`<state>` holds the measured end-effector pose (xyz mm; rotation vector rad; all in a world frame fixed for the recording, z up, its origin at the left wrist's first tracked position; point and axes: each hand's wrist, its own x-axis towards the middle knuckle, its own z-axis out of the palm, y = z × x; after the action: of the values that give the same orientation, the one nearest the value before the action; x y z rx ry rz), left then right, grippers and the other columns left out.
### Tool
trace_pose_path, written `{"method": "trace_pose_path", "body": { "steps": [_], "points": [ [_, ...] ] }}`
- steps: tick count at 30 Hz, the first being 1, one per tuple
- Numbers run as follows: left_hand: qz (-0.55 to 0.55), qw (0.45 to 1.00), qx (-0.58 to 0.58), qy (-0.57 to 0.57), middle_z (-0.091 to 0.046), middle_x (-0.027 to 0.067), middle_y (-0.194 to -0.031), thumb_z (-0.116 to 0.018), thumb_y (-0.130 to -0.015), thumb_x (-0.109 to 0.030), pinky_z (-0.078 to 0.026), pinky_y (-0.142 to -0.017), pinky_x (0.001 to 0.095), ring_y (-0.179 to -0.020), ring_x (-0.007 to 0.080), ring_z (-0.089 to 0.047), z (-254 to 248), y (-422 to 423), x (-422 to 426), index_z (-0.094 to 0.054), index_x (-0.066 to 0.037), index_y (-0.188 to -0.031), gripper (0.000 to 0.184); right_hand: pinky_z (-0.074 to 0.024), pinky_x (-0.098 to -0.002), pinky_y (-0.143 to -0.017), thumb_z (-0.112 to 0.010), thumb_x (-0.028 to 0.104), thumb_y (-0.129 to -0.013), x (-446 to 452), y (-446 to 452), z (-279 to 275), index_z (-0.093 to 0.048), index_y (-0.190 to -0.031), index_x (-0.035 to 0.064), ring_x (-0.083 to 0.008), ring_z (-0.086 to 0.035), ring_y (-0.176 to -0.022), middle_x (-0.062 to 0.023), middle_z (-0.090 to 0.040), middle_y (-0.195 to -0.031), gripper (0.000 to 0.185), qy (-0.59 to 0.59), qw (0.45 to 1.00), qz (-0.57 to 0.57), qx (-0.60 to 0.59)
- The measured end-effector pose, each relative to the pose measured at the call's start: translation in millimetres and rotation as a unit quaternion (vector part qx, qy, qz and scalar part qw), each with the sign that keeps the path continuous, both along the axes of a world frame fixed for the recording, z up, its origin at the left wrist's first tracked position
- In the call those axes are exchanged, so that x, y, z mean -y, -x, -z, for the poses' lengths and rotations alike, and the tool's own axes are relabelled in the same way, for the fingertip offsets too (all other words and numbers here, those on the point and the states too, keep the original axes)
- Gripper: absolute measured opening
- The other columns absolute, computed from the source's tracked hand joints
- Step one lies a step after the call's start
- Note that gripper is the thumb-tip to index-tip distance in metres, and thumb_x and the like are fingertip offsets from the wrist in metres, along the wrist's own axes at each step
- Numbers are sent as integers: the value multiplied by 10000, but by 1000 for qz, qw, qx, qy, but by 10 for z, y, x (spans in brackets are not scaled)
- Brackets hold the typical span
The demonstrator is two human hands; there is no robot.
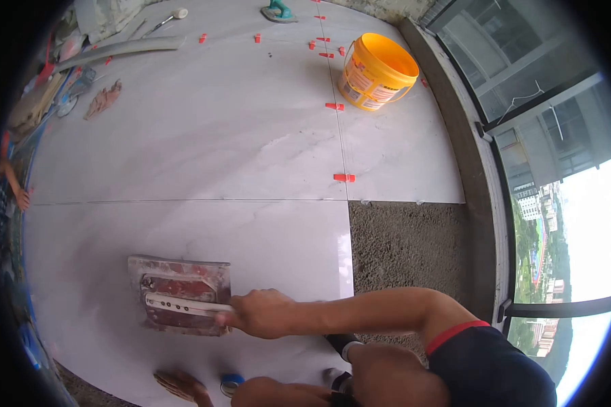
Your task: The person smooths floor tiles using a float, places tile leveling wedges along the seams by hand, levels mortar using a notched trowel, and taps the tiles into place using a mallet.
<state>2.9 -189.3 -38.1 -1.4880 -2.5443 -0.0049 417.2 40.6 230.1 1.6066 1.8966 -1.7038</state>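
Note:
My right hand (pixel 261 313) is closed around the right end of a white handle on a float (pixel 183 271). The float has a broad rectangular plate, stained reddish and grey, and it is over the large pale tile (pixel 285 237). Whether its whole underside touches the tile I cannot tell. Near the bottom edge my left hand (pixel 180 386) lies palm down on the tile with its fingers stretched out, holding nothing. Just right of it is a round blue object (pixel 231 384), partly hidden by my leg.
A yellow bucket (pixel 377 74) stands on the far tiles. Red wedges (pixel 344 178) line the joints. Rough mortar (pixel 407 251) is exposed at right, beside the window ledge (pixel 482 197). A green-handled tool (pixel 278 10) lies far back. Another person's hand (pixel 22 198) is at left.

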Motion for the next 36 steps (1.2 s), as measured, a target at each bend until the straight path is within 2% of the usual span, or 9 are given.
{"method": "trace_pose_path", "body": {
  "steps": [3,7,9,17,19,25,30,33,36],
  "points": [
    [-1,1000,-15,-2,-227,193,-1599,-312,-1031,-497,-223,-1189,487,-1472,361,-232,-93,-62,46,-200,-33,-1553,707,-531,-493,-663,-492,526,-984,777,-718,-100,-605,-974,50,-391,-655,-665,-171,-631,-667,490,-124,992,22,-6],
    [-33,999,3,22,-257,183,-1590,-285,-1029,-552,-172,-1219,420,-1475,328,-229,-28,-31,26,-171,-36,-1558,748,-538,-514,-742,-410,596,-988,1567,-1614,573,-635,-956,57,-409,-672,-742,-188,-671,-742,585,-138,986,85,35],
    [-8,1000,6,17,-256,214,-1579,-307,-1033,-522,-188,-1211,444,-1465,359,-234,-101,-100,20,-189,-3,-1542,736,-534,-504,-795,-342,637,-988,1595,-1795,967,-668,-952,51,-404,-681,-839,-209,-687,-812,672,41,957,118,261],
    [101,995,-23,-12,-262,345,-1525,-412,-1039,-379,-293,-1147,537,-1393,476,-305,-446,-319,-129,-245,122,-1483,690,-546,-489,-741,-411,599,-987,1495,-1819,-92,-647,-947,44,-410,-674,-764,-192,-670,-745,605,18,969,197,145],
    [111,993,-50,0,-270,350,-1518,-424,-1034,-365,-323,-1125,534,-1372,471,-338,-417,-278,-111,-234,119,-1486,689,-539,-484,-641,-506,525,-977,2052,-1960,76,-617,-952,45,-394,-659,-663,-170,-635,-678,493,-167,957,236,9],
    [141,981,-134,-13,-295,365,-1497,-460,-1019,-324,-414,-1060,525,-1310,454,-437,-336,-181,-92,-202,110,-1497,695,-517,-505,-850,-311,681,-973,1641,-1796,851,-666,-1015,45,-407,-665,-961,-256,-682,-881,730,122,943,210,228],
    [132,975,-176,-2,-338,343,-1478,-466,-1016,-290,-460,-1035,484,-1283,402,-491,-189,-148,-134,-214,92,-1495,663,-531,-510,-765,-348,650,-982,1447,-1668,113,-669,-968,34,-400,-679,-821,-201,-686,-824,694,69,965,214,138],
    [53,984,-167,11,-429,256,-1453,-432,-1028,-252,-460,-1060,375,-1298,270,-505,-161,-136,-72,-300,51,-1476,556,-546,-481,-571,-488,559,-966,1879,-1871,63,-670,-988,80,-356,-675,-626,-144,-689,-745,513,-197,966,164,11],
    [8,997,-76,14,-342,216,-1520,-363,-1030,-384,-336,-1133,413,-1387,296,-368,-34,44,46,-266,8,-1509,626,-566,-480,-637,-454,597,-967,1942,-1860,521,-671,-1022,75,-365,-692,-686,-152,-701,-771,568,-91,974,122,169]
  ]
}}
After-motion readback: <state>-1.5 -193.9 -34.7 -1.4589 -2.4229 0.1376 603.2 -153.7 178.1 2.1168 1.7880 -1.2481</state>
